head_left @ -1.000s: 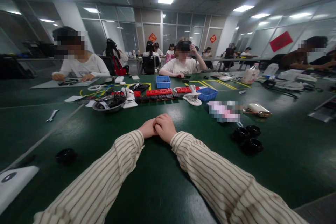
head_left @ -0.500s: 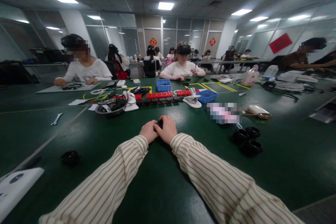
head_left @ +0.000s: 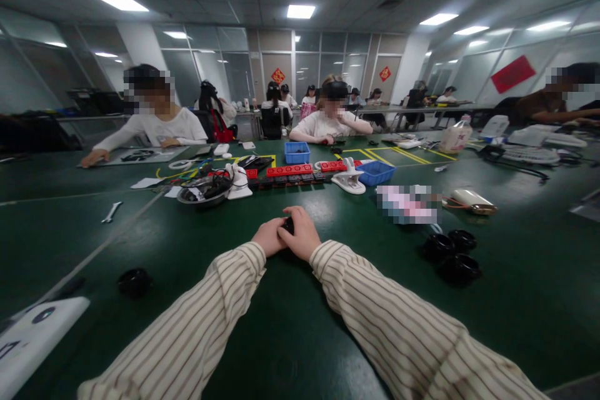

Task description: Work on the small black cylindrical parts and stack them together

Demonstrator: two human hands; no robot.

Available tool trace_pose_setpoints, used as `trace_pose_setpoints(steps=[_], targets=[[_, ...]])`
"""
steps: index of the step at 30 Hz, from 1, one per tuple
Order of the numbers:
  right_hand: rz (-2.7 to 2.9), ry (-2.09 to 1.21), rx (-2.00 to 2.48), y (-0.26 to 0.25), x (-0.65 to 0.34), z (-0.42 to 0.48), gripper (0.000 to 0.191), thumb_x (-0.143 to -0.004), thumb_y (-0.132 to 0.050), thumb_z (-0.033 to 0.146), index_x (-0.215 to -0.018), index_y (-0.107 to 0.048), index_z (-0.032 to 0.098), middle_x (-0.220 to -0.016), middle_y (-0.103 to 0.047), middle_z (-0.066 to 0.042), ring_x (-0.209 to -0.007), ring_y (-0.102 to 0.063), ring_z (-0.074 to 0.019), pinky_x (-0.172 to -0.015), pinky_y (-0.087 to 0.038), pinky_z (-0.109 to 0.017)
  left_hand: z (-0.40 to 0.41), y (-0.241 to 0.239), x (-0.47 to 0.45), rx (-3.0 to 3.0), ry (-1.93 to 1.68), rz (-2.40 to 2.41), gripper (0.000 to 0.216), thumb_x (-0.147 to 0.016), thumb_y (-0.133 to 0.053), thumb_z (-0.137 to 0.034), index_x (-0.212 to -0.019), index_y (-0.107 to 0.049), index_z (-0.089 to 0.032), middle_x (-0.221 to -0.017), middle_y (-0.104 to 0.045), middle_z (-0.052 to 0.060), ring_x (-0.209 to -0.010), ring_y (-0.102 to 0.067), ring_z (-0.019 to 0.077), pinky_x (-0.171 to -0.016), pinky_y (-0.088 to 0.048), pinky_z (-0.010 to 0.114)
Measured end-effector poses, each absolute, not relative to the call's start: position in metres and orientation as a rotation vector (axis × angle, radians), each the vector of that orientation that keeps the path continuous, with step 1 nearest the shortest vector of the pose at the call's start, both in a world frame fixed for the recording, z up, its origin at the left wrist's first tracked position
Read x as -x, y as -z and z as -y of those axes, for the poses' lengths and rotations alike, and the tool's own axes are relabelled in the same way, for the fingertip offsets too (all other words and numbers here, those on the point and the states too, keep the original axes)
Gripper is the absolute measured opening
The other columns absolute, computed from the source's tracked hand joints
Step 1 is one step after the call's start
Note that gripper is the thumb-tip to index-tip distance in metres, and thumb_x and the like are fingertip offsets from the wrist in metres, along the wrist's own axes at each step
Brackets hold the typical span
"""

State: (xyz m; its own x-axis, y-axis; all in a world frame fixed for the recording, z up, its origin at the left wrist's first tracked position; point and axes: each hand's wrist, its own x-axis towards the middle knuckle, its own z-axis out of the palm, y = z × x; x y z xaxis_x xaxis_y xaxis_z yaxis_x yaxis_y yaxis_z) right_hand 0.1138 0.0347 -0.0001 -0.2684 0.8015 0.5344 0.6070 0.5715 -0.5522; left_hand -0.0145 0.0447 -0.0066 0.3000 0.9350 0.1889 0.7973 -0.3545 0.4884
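Observation:
Both my hands meet over the green table, closed around a small black object (head_left: 289,225), most of which the fingers hide; I cannot make out its kind. My left hand (head_left: 269,237) grips it from the left. From the right, my right hand (head_left: 302,234) wraps it, thumb reaching toward the left hand. Several glossy black round parts (head_left: 462,269) are grouped on the table to the right. A similar black round part (head_left: 134,282) lies alone at the left.
Beyond my hands runs a red and black power strip (head_left: 289,170), with a metal bowl (head_left: 204,194) of cables, a white clip (head_left: 349,181) and a blue basket (head_left: 375,172) about it. A wrench (head_left: 111,212) lies left. Co-workers sit across the table.
The whole view has shifted slightly, so things appear a little farther right. My hands stay together on the black object. The co-worker at left has stretched an arm outward.

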Motion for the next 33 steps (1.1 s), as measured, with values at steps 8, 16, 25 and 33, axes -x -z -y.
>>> trace_pose_setpoints(steps=[8, 16, 25, 33], targets=[[1.863, -0.253, 1.318, 0.001, -0.112, -0.035, 0.031, -0.078, -0.052, 0.035, -0.100, -0.049, 0.014, -0.097, -0.050, -0.009, -0.094, -0.048, -0.0229, -0.083, -0.038, -0.038, -0.033, 0.000, -0.001, -2.235, -0.636, -1.830, 0.028, -0.070, -0.058, -0.027, -0.097, -0.055, -0.018, -0.089, -0.064, 0.008, -0.087, -0.060, 0.0268, -0.075, -0.043, 0.033], [1.928, -0.264, 1.225, -0.001, -0.114, -0.035, 0.011, -0.075, -0.055, 0.024, -0.083, -0.057, 0.017, -0.088, -0.054, -0.005, -0.088, -0.048, -0.0191, -0.080, -0.038, -0.033, -0.043, 0.005, 0.012, -2.267, -0.610, -1.637, 0.032, -0.062, -0.067, -0.025, -0.093, -0.060, -0.018, -0.089, -0.065, 0.003, -0.084, -0.061, 0.0213, -0.073, -0.045, 0.025], [1.986, -0.293, 1.116, -0.005, -0.115, -0.032, 0.015, -0.072, -0.050, 0.012, -0.082, -0.060, 0.019, -0.087, -0.060, -0.002, -0.088, -0.051, -0.0177, -0.083, -0.037, -0.032, -0.045, 0.007, 0.013, -2.294, -0.611, -1.604, 0.028, -0.062, -0.067, -0.028, -0.088, -0.061, -0.017, -0.088, -0.065, 0.004, -0.085, -0.061, 0.0237, -0.072, -0.044, 0.026], [1.882, -0.268, 1.208, -0.002, -0.113, -0.030, 0.036, -0.071, -0.059, 0.031, -0.102, -0.052, 0.015, -0.101, -0.055, -0.009, -0.097, -0.049, -0.0244, -0.087, -0.037, -0.039, -0.038, 0.005, 0.004, -2.291, -0.672, -1.691, 0.030, -0.070, -0.060, -0.031, -0.097, -0.054, -0.019, -0.097, -0.061, 0.005, -0.093, -0.057, 0.0222, -0.080, -0.040, 0.028]])
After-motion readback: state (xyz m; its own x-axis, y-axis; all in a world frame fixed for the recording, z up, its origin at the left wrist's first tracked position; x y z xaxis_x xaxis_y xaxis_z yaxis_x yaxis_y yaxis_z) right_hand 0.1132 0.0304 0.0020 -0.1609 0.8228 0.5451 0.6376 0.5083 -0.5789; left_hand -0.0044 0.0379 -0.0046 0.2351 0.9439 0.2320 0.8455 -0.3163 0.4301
